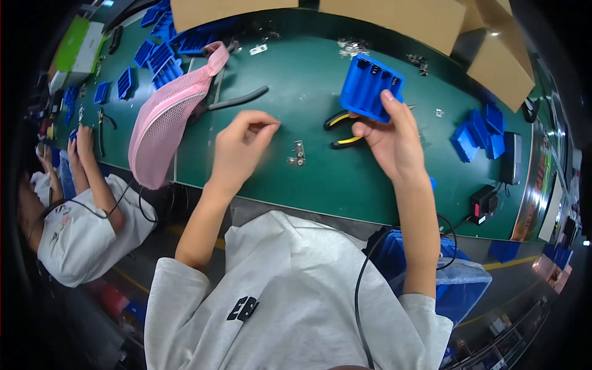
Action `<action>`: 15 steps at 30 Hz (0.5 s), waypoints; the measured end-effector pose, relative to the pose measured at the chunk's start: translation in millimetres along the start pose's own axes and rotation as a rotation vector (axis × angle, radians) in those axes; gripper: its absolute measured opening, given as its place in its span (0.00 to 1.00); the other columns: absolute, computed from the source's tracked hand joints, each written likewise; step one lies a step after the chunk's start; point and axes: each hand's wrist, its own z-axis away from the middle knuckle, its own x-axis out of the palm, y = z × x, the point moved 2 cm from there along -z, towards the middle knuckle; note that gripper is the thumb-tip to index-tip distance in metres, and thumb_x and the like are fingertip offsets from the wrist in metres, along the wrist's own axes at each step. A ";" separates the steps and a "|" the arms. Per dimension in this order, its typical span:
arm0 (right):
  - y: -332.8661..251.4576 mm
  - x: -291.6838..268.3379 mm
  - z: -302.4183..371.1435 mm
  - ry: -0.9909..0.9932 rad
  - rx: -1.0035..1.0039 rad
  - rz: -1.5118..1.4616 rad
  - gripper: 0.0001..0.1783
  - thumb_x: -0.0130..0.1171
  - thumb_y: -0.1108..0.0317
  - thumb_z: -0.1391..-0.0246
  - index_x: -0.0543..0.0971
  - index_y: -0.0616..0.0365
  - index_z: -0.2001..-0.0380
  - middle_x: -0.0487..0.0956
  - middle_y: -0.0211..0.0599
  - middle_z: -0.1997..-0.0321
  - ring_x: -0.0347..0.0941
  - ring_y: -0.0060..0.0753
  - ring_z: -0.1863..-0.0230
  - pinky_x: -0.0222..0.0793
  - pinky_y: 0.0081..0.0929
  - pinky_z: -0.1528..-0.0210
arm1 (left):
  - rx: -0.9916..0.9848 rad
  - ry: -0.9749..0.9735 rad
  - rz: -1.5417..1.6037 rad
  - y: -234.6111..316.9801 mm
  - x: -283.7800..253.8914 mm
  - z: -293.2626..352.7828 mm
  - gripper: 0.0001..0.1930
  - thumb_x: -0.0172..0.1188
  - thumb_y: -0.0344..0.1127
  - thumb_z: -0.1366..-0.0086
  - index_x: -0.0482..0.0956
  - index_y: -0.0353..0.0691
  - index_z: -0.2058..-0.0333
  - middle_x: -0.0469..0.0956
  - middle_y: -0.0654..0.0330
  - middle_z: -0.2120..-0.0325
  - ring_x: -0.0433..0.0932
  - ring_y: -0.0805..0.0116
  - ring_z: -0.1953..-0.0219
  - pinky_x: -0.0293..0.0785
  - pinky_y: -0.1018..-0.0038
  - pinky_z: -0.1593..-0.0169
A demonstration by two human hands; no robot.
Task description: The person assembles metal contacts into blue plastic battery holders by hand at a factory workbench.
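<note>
My right hand (398, 139) grips a blue plastic battery holder (370, 86) by its lower right corner, thumb in front. The holder is tilted, its long slots face me, and small metal springs show along its top end. Below it, yellow-and-black-handled pliers (338, 120) lie on the table, partly hidden by my hand. My left hand (239, 148) hovers over the table with thumb and forefinger pinched together; whatever is between them is too small to make out. Between my hands lies a small group of metal contact pieces (298, 154).
A pink mesh pouch (166, 123) lies left of my left hand, beside a dark-handled tool (240, 98). Metal parts (353, 47) are piled at the back. Blue holders (473, 135) are stacked right, others (161, 61) far left. Cardboard boxes (394, 21) line the back. Another person's hands (83, 145) work at left.
</note>
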 end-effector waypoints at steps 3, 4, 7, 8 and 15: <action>-0.8 3.0 -1.1 0.002 -0.012 -0.012 0.21 0.54 0.63 0.43 0.67 0.67 0.52 0.76 0.49 0.56 0.76 0.42 0.55 0.77 0.31 0.60 | 0.065 -0.063 0.208 13.1 1.3 -15.5 0.07 0.57 0.22 0.39 0.70 0.34 0.63 0.77 0.56 0.67 0.75 0.76 0.68 0.70 0.83 0.66; -1.5 3.9 -0.5 0.004 -0.018 -0.009 0.21 0.54 0.63 0.43 0.67 0.67 0.52 0.76 0.49 0.56 0.76 0.42 0.55 0.77 0.31 0.60 | 0.140 -0.091 0.242 22.3 1.9 -23.0 0.07 0.56 0.22 0.39 0.70 0.35 0.63 0.76 0.56 0.67 0.75 0.76 0.68 0.70 0.83 0.66; -4.7 3.9 0.4 0.027 -0.038 -0.028 0.23 0.54 0.61 0.44 0.68 0.67 0.51 0.74 0.51 0.52 0.75 0.46 0.55 0.75 0.27 0.63 | 0.240 -0.123 0.204 47.0 11.7 -53.1 0.07 0.57 0.22 0.39 0.70 0.35 0.62 0.75 0.59 0.68 0.74 0.77 0.67 0.70 0.83 0.64; -6.4 2.9 0.7 0.025 -0.055 -0.042 0.23 0.53 0.60 0.44 0.69 0.66 0.51 0.74 0.50 0.51 0.75 0.46 0.53 0.75 0.28 0.61 | 0.336 -0.136 0.155 53.2 16.9 -62.7 0.07 0.57 0.23 0.39 0.71 0.35 0.62 0.74 0.60 0.68 0.74 0.77 0.67 0.70 0.82 0.63; -4.2 -6.0 -5.1 -0.041 -0.051 -0.203 0.27 0.46 0.53 0.42 0.71 0.67 0.51 0.75 0.49 0.51 0.72 0.46 0.49 0.70 0.34 0.49 | 0.574 -0.301 0.248 59.5 55.0 -81.7 0.08 0.55 0.19 0.41 0.76 0.35 0.63 0.74 0.58 0.66 0.75 0.68 0.62 0.72 0.77 0.60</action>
